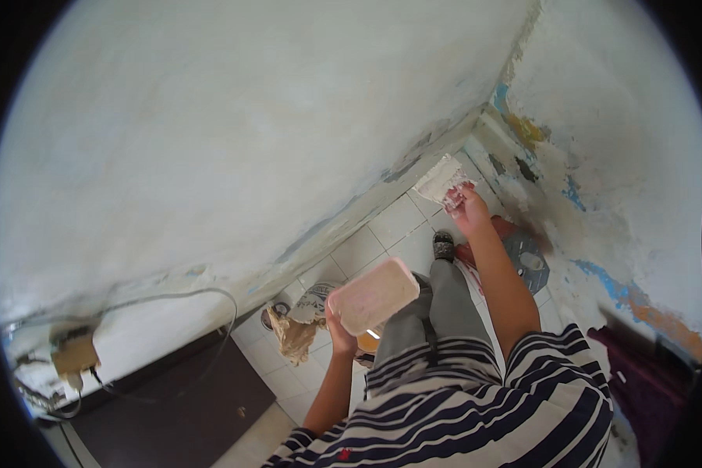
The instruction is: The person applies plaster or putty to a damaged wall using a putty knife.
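My left hand (341, 334) grips a shallow, rectangular pink tray (376, 296) by its left end, fingers hidden beneath it. Pale residue coats the inside of the tray, which I hold in front of my waist. Ahead and to the right, my right hand (468, 210) is closed around a broad, flat scraper (441, 179) smeared with whitish putty. Its handle is hidden in my fingers, which also look smeared. The scraper is apart from the tray, close to the room's corner, and I cannot tell whether it touches the wall.
A patchy white wall (234, 140) spans the left; another with peeling blue and orange paint (632, 292) stands right. On the tiled floor (398, 222) lie a torn paper bag (295, 337) and a grey container (526, 264). A dark panel (171, 405) and cabled socket box (75, 352) are lower left.
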The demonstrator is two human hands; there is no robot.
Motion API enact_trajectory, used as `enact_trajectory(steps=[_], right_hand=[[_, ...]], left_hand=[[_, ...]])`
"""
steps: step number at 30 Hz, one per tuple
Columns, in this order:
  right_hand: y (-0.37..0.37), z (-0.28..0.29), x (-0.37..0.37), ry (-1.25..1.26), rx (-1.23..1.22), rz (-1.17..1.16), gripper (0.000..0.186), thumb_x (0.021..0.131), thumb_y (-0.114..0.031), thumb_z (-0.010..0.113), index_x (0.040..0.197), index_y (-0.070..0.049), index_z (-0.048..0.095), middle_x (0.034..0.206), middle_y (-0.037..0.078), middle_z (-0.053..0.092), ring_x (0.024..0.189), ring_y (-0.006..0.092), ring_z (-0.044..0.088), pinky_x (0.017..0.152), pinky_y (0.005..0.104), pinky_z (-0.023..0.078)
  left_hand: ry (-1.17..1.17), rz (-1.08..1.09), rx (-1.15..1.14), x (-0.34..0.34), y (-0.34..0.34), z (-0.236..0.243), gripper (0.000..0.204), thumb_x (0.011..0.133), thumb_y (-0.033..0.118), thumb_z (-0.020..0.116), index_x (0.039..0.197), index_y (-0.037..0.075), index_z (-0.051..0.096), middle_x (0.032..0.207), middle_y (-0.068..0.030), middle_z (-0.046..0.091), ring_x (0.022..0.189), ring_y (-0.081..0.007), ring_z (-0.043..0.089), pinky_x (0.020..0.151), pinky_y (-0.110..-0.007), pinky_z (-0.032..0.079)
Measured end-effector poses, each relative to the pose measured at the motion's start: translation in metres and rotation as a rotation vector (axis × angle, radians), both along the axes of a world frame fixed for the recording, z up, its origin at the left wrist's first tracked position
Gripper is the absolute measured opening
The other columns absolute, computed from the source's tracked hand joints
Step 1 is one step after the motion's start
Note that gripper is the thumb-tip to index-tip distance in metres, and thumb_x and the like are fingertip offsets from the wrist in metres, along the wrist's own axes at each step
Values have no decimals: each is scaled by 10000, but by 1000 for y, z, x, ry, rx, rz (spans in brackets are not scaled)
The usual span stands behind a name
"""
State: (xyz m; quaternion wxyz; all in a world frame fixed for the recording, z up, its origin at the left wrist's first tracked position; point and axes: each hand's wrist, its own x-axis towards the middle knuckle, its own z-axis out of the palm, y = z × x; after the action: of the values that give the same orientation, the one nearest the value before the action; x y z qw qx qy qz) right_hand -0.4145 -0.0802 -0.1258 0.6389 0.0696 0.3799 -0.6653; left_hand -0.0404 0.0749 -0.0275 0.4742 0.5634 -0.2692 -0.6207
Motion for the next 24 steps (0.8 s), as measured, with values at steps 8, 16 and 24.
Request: enact_trajectory(steps=[8,16,24], right_hand=[[-136,-119,45,487,362,-130,47,906,-99,527,942,-70,536,709,51,513,571,171,520,484,353,468],[-102,-60,25,444,-16,-23,155,874,-81,544,964,41,577,802,152,625,637,265,632,549,380,527],[-140,-67,23,646,277,86,144,876,-19,517,1000,53,531,781,111,559,624,208,576,557,384,537]], left_hand=[[38,47,105,26,45,-45,667,941,545,478,1403,71,397,1354,-108,503,1287,-267,492,1072,-444,414],[38,69,219,39,72,-63,671,935,509,436,1444,75,387,1409,-108,506,1321,-275,480,1096,-446,391],[80,31,174,26,65,-59,656,928,488,421,1447,89,387,1419,-98,499,1338,-286,462,1110,-450,371]])
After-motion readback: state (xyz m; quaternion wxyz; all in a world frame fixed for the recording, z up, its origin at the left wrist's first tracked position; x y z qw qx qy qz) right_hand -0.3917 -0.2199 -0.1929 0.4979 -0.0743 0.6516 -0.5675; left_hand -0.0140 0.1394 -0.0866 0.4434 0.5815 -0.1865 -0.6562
